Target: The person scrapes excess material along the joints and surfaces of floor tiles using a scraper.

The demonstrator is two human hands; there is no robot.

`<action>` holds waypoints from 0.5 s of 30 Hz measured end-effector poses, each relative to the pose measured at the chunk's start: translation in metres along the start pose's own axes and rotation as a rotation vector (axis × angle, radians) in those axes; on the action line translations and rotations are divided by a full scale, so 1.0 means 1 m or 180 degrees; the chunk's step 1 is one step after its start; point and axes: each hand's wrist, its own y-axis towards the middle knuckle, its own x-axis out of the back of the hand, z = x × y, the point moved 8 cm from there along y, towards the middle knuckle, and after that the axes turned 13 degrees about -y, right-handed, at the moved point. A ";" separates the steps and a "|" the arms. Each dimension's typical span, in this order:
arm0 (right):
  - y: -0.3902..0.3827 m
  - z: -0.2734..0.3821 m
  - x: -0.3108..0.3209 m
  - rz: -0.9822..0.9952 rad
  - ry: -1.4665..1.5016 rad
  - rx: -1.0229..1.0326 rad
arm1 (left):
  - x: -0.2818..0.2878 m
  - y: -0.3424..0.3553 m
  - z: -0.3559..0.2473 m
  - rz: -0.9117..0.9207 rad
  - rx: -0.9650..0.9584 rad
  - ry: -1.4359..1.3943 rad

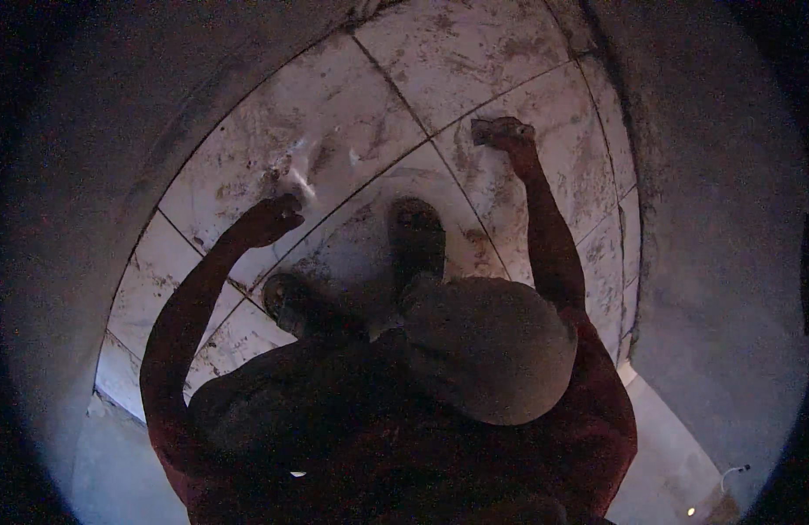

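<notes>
Large pale floor tiles (352, 92), smeared with dark dirt, lie under both of my hands. My right hand (514, 140) is stretched far out to the right, its fingers closed round a small, flat, greyish piece (483, 132) held at the tile surface. The dim light hides what kind of piece it is. Nearer and to the left, my left hand (266, 221) is low over a tile with its fingers curled; whatever it may hold is too dark to make out. A bright streak of light shows on the tile just beyond it.
My two feet, the left (286, 299) and the right (417, 232), stand on the tiles between my arms. Bare grey walls (710, 262) close in the tiled floor on the left and right. A thin white cable (728, 477) shows at the lower right.
</notes>
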 end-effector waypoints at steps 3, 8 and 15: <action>0.002 -0.023 -0.030 0.0116 -0.0020 0.0094 | 0.003 -0.004 -0.002 0.0002 0.0172 -0.0122; 0.012 -0.032 -0.036 0.0426 -0.0079 -0.0674 | -0.003 -0.006 0.014 0.0222 0.0260 -0.0061; 0.004 0.005 -0.044 0.0036 -0.0710 -0.0475 | 0.002 -0.003 0.001 -0.0003 0.0225 -0.0037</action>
